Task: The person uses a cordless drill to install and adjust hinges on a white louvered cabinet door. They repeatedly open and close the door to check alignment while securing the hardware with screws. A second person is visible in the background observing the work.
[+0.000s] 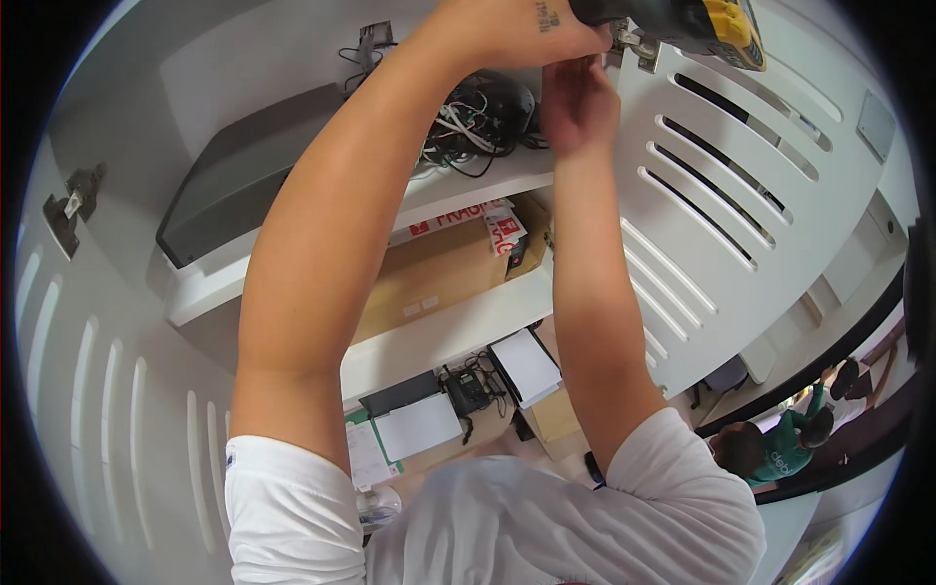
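Observation:
Both my arms reach up to the top edge of the view, near the upper corner of a white slotted cabinet door (673,263). My left hand (541,34) is closed around the black grip of a black and yellow cordless drill (707,27), which the top of the frame partly cuts off. Just below it, my right hand (580,102) has its fingers curled in beside the door's edge. What those fingers hold, if anything, is hidden. A metal hinge (639,44) shows on the door right beside both hands, under the drill.
Behind my arms, a white shelf (210,292) carries a dark flat panel (249,161) and a tangle of cables (473,122). A cardboard box (429,283) with red and white tape lies below. Another slotted door (97,380) stands at left. People (785,444) show at lower right.

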The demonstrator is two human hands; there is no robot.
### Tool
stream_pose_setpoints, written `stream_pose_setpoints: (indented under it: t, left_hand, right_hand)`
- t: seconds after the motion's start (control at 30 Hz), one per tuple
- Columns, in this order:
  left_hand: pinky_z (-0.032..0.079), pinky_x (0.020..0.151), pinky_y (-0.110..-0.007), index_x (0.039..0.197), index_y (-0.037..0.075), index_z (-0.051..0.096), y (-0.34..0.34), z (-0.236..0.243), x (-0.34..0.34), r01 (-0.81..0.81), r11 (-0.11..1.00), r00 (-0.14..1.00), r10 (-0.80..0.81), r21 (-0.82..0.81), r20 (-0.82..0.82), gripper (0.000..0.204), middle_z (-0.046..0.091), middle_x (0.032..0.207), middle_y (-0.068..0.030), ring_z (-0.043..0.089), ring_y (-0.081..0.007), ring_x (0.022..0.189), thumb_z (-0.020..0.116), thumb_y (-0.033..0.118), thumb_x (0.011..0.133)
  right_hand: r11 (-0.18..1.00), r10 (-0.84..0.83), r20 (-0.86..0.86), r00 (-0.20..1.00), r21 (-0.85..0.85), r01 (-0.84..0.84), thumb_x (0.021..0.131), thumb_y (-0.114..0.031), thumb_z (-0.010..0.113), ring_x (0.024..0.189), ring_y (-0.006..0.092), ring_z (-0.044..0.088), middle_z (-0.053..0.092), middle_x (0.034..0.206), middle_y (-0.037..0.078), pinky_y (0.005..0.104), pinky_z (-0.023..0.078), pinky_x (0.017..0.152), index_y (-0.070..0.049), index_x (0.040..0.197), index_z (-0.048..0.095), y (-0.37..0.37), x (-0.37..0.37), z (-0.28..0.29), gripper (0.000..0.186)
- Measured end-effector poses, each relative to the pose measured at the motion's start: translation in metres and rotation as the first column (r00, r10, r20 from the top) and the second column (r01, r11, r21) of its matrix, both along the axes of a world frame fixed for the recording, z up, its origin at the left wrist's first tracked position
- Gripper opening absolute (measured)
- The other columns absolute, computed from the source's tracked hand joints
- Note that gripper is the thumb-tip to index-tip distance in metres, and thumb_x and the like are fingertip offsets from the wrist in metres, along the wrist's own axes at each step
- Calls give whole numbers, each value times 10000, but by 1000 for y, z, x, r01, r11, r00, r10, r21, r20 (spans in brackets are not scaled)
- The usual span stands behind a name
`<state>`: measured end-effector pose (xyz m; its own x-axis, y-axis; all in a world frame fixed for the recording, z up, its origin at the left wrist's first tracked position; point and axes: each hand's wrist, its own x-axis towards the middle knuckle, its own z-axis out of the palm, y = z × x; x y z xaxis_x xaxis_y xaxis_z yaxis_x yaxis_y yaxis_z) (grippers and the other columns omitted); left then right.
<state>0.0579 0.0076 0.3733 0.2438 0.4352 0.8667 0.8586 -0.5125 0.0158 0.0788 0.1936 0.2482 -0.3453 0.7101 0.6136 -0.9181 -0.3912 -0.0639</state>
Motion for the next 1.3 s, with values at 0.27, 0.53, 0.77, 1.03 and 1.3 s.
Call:
stream_pose_setpoints:
  t: [0.27,0.53,0.77,1.03,1.3]
  left_hand:
    - [547,686,-391,859,-85,712,-2,3,2,3,999,1000,-2,-48,17,251,676,692,-215,642,-230,636,736,114,708]
    - [547,699,-384,863,-85,711,1,-2,3,46,999,999,-46,-1,0,265,678,701,-197,640,-198,668,765,130,718]
    - [548,693,-359,877,-75,721,1,-5,-1,-59,998,998,59,-15,34,285,703,716,-174,641,-167,680,794,150,717]
    - [544,679,-366,854,-74,709,3,-7,-3,-33,999,996,33,-10,85,266,702,712,-171,634,-164,671,783,144,720]
    - [528,651,-368,821,-68,686,12,-6,-10,17,999,1000,-17,39,19,251,654,658,-134,593,-170,623,754,153,724]
  right_hand:
    - [121,-989,143,23,727,676,922,-130,750,851,269,705,731,939,91,384,574,752,-50,1038,756,-73,37,-87,141]
    - [-145,-977,-213,-3,654,743,797,-84,783,796,310,693,714,887,121,380,550,701,-56,884,764,-63,17,-103,94]
    - [-173,-967,-256,-4,643,746,776,-64,754,815,316,694,724,890,123,386,554,719,-53,894,775,-64,20,-101,120]
    - [-183,-959,-284,7,635,750,760,-46,735,796,303,681,721,876,114,376,543,703,-57,887,779,-63,20,-101,135]
    - [-189,-956,-293,6,630,753,735,-40,718,777,294,671,718,849,99,364,534,693,-72,874,785,-64,20,-99,158]
